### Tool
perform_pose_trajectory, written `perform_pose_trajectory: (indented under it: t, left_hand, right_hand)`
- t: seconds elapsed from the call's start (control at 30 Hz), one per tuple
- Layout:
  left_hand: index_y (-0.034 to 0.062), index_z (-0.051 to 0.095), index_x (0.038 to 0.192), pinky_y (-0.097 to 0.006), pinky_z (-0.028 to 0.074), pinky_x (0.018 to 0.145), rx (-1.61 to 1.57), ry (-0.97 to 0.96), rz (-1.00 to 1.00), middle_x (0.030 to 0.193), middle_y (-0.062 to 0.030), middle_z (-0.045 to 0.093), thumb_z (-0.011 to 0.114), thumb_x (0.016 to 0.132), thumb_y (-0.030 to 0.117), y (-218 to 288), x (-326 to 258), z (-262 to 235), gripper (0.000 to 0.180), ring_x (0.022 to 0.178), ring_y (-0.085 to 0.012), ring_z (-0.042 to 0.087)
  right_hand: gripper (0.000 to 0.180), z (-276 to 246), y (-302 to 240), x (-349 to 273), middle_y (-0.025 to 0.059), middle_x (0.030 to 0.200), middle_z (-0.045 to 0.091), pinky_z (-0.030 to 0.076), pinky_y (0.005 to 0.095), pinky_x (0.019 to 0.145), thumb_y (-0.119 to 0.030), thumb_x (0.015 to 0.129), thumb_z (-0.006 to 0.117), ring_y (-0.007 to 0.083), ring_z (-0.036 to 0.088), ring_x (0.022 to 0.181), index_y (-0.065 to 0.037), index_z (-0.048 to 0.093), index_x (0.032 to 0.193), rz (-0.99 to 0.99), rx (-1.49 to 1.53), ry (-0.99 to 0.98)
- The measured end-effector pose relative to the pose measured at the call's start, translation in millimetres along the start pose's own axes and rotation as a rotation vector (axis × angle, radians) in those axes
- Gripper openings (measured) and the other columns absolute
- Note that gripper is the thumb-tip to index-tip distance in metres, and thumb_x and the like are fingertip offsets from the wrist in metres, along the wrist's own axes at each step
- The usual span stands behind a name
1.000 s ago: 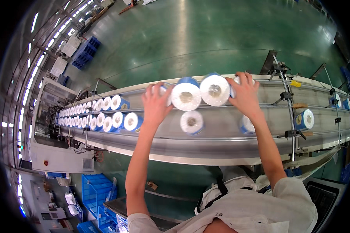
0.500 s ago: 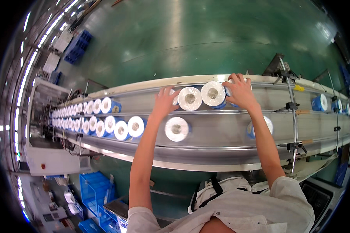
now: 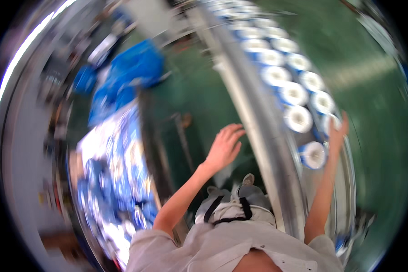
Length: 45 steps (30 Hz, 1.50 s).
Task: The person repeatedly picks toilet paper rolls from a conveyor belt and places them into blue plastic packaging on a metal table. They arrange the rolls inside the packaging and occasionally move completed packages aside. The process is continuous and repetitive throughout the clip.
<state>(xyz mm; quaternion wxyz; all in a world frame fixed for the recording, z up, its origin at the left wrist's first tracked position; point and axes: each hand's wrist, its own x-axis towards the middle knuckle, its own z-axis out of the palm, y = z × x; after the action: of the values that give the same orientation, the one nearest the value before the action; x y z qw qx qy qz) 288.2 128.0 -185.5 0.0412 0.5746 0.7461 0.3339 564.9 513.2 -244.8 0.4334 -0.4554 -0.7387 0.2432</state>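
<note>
White paper rolls in blue wrapping stand end-up in two lanes on a conveyor point(image 3: 324, 183) at my right. My right hand point(image 3: 337, 136) reaches over the outer lane with its fingers stretched out, touching the side of a paper roll point(image 3: 330, 124). Just below it, in the inner lane, stands a separate paper roll point(image 3: 313, 155); a further paper roll point(image 3: 298, 119) is at the front of the packed line. Over the gap beside the conveyor, my left hand point(image 3: 224, 147) hangs empty with its fingers apart. Motion blur softens the whole view.
On the left a table or bin point(image 3: 143, 136) holds a heap of shiny blue-and-white film packages point(image 3: 113, 181). Blue crates point(image 3: 136, 63) stand beyond it on the green floor point(image 3: 186, 86). The conveyor's metal side rail point(image 3: 258, 154) runs close to my right leg.
My view and body have turned left, so the conveyor now runs away on my right. The left hand has left the rolls; the right hand remains over the conveyor.
</note>
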Motion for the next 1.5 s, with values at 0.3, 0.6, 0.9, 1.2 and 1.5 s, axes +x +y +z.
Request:
perform_pose_trajectory:
  t: [0.3, 0.6, 0.9, 1.2, 1.5]
  left_hand:
    - [0.0029, 0.057, 0.133, -0.050, 0.043, 0.110, 0.500, 0.461, -1.055, 0.143, -0.0196, 0.053, 0.072, 0.088, 0.016, -5.6, -490.4, -119.9, 0.049, 0.134, -0.0395, 0.049]
    - [0.0050, 0.064, 0.129, -0.051, 0.051, 0.096, -0.142, 0.830, -1.775, 0.117, -0.0257, 0.071, 0.054, 0.102, 0.019, 37.8, -739.1, 17.5, 0.032, 0.109, -0.0444, 0.067]
    - [-0.0076, 0.057, 0.128, -0.053, 0.045, 0.103, 0.065, 1.704, -1.617, 0.121, -0.0362, 0.063, 0.057, 0.103, 0.031, -15.2, -779.1, -72.5, 0.046, 0.116, -0.0519, 0.059]
    - [0.0094, 0.035, 0.156, -0.052, 0.040, 0.113, 0.286, 0.745, -1.801, 0.150, -0.0240, 0.045, 0.092, 0.066, 0.038, -25.9, -721.1, -92.0, 0.110, 0.137, -0.0446, 0.046]
    - [0.0157, 0.034, 0.158, -0.053, 0.045, 0.109, 0.193, 0.701, -1.697, 0.147, -0.0252, 0.042, 0.094, 0.061, 0.017, 33.6, -768.0, -83.5, 0.114, 0.134, -0.0472, 0.045]
  right_hand:
    - [0.047, 168.2, -383.2, -341.2, 0.0164, 0.135, 0.064, 0.047, 0.0397, 0.109, -0.020, 0.097, 0.068, 0.0302, 0.062, 0.127, -0.004, 0.058, 0.140, -0.470, 0.400, -1.219]
    - [0.040, 189.2, -482.6, -720.6, 0.0197, 0.129, 0.067, 0.051, 0.0479, 0.101, -0.011, 0.094, 0.056, 0.0394, 0.063, 0.119, -0.002, 0.061, 0.132, -1.254, 0.403, -2.218]
    - [0.098, 299.1, -450.4, -865.1, 0.0410, 0.138, 0.049, 0.046, 0.0488, 0.111, -0.018, 0.072, 0.079, 0.0532, 0.052, 0.129, 0.011, 0.023, 0.147, -0.974, -0.076, -2.075]
    - [0.093, 278.0, -516.3, -898.2, 0.0326, 0.148, 0.041, 0.045, 0.0566, 0.111, -0.012, 0.069, 0.082, 0.0517, 0.039, 0.141, 0.006, 0.036, 0.149, -1.473, -0.134, -1.824]
    - [0.059, 252.6, -524.4, -909.0, 0.0194, 0.134, 0.062, 0.046, 0.0665, 0.099, -0.015, 0.079, 0.075, 0.0412, 0.053, 0.131, -0.017, 0.064, 0.137, -2.040, -0.142, -1.738]
